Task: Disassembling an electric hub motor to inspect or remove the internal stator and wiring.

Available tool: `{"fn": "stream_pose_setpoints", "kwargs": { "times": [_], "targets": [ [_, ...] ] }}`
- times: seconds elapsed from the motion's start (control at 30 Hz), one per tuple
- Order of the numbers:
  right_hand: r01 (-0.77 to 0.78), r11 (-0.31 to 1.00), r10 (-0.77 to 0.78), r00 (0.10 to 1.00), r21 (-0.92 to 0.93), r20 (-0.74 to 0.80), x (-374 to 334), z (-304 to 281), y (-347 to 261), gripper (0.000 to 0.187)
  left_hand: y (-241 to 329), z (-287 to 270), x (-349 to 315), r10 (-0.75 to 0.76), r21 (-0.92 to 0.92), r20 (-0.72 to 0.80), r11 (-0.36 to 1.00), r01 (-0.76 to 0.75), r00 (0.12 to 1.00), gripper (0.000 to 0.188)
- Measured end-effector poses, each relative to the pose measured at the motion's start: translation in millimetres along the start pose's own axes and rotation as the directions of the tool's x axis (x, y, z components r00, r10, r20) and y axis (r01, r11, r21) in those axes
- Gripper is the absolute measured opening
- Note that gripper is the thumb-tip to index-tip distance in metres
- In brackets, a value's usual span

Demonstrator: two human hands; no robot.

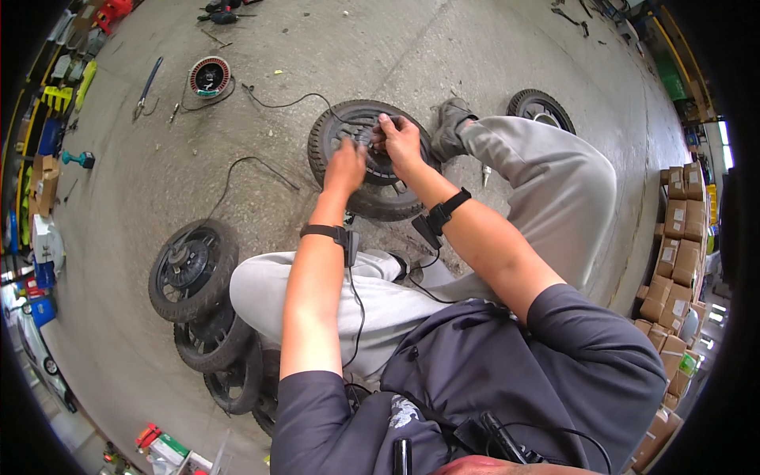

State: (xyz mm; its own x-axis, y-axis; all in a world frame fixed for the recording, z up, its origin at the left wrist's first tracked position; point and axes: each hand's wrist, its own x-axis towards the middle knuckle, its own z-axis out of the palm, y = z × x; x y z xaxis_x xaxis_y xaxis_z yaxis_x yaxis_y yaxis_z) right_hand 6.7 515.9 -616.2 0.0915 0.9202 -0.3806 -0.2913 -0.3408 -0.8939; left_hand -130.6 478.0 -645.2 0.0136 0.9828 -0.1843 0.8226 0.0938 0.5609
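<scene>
A spoked wheel with a black tyre (322,146) lies flat on the floor in front of me, between my feet. Over its hub, my left hand (346,165) is smeared by motion, its fingers hidden among dark shapes. My right hand (400,144) is beside it, fingers curled in and thumb raised, closed around something dark that I cannot make out. A black cable (294,104) runs across the floor from the upper left onto the wheel's rim. Further left is a round motor stator (210,77) with a reddish ring of windings and its own cable.
Several wheels (194,269) lean in a row at my left; another wheel (541,107) lies beyond my right foot. A long-handled tool (148,87), a teal drill (79,159) and a red-black power tool (226,12) are on the floor. Cardboard boxes (677,253) are stacked far right.
</scene>
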Motion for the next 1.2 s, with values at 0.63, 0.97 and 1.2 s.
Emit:
{"fn": "stream_pose_setpoints", "kwargs": {
  "times": [0.63,0.97,1.2],
  "targets": [
    [0.041,0.977,-0.056,0.996,-0.21,-0.063,15.0,-14.7,44.7,0.029,-3.6,-15.8,16.2,0.012,-0.193,-0.197,0.98,-0.05,0.98,0.016],
    [0.035,0.982,-0.049,0.996,-0.184,-0.072,13.1,-10.4,41.2,0.024,-3.4,-3.0,17.9,0.224,0.274,-0.068,0.941,-0.198,0.972,0.016],
    [0.343,0.719,-0.29,0.939,-0.604,0.188,14.1,-2.1,36.9,0.021,-6.0,3.5,19.3,0.212,0.314,-0.064,0.932,-0.182,0.975,0.011]
  ]
}}
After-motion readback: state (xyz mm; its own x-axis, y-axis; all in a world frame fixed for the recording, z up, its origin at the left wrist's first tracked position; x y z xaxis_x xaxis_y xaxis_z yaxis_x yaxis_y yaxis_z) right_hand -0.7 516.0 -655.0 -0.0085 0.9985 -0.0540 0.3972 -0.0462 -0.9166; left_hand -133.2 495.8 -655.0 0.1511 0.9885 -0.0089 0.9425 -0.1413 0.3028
